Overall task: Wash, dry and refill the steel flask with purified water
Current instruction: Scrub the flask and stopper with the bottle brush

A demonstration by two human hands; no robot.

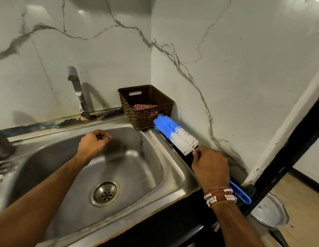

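Observation:
A bottle brush (174,135) with blue and white bristles and a blue loop handle lies along the counter strip to the right of the steel sink (173,163). My right hand (211,169) is closed on its stem just below the bristles. My left hand (94,143) hovers over the sink basin with the fingers curled in and nothing in them. A dark cylindrical object (3,145) stands at the far left edge, cut off by the frame; I cannot tell if it is the flask.
A steel tap (78,91) rises behind the sink. A brown plastic basket (146,106) holding a red checked cloth sits in the corner against the marble walls. The drain (105,193) is in the basin's middle. A steel lidded bin (269,211) stands on the floor at right.

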